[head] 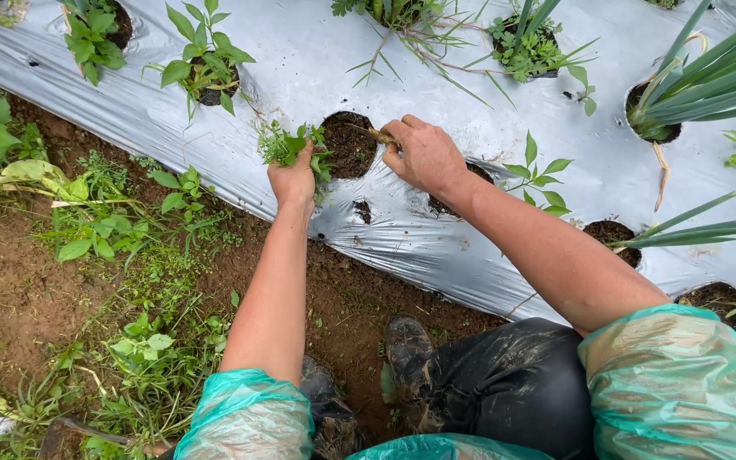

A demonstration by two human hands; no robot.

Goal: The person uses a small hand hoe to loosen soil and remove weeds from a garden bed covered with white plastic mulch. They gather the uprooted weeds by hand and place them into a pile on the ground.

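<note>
My left hand [293, 181] grips a bunch of pulled green weeds [287, 145] just left of a round soil hole [349, 146] in the silver plastic mulch sheet [317, 68]. At the hole's right rim, my right hand [423, 155] is closed on a brownish stem or root [381, 135] that points into the soil. Both forearms are bare, with green plastic sleeves near the elbows.
Other holes in the sheet hold leafy weeds [208, 64] and long-bladed green plants [700, 85]. Bare brown earth with low weeds [104, 230] lies left of the sheet. My muddy boots [406, 349] stand on the soil path below.
</note>
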